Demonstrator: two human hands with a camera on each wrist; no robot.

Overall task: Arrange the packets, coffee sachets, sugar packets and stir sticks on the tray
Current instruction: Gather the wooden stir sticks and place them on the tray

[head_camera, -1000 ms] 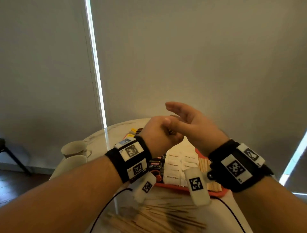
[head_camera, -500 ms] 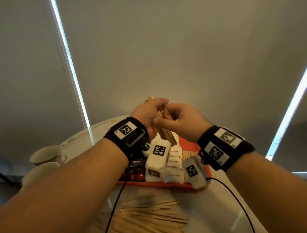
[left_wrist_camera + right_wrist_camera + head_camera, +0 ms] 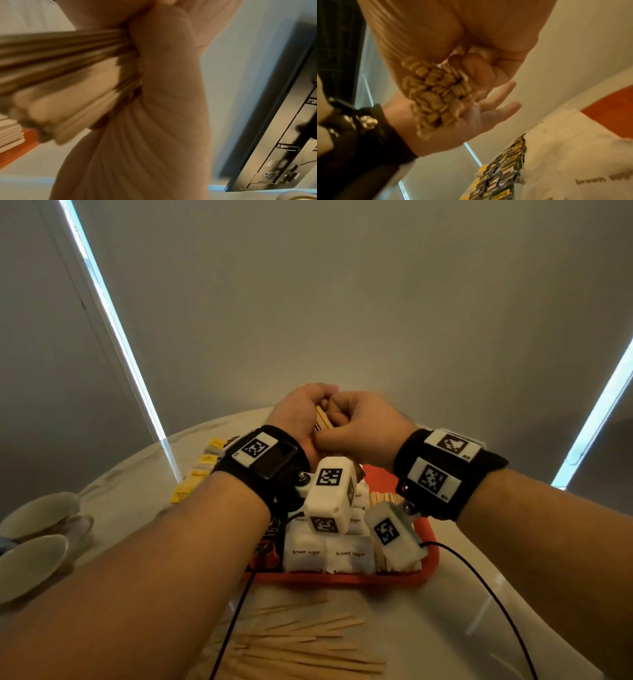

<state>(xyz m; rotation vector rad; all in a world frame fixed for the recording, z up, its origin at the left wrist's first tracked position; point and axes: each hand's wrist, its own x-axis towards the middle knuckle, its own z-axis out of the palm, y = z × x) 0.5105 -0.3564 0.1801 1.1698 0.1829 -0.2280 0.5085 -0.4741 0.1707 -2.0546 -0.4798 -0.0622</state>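
My right hand (image 3: pixel 359 426) grips a thick bundle of wooden stir sticks (image 3: pixel 323 419) above the far end of the red tray (image 3: pixel 342 578). The right wrist view shows the stick ends (image 3: pixel 435 94) with my thumb curled round them. My left hand (image 3: pixel 301 412) lies against the bundle; its palm (image 3: pixel 471 121) is behind the ends with fingers straight. The sticks (image 3: pixel 60 60) appear blurred in the left wrist view. On the tray lie white brown-sugar packets (image 3: pixel 329 553), dark coffee sachets (image 3: pixel 270 546) at the left and stir sticks (image 3: pixel 387 498) at the right.
Many loose stir sticks (image 3: pixel 301 648) lie on the white round table in front of the tray. Yellow packets (image 3: pixel 202 470) sit in a row left of the tray. Two cups (image 3: pixel 37 515) stand at the table's left edge. Black cables (image 3: pixel 479 577) trail from both wrists.
Both hands have come down closer to the tray. The right hand, open beside the left fist a second ago, now grips the stick bundle, and the left hand's fingers have straightened.
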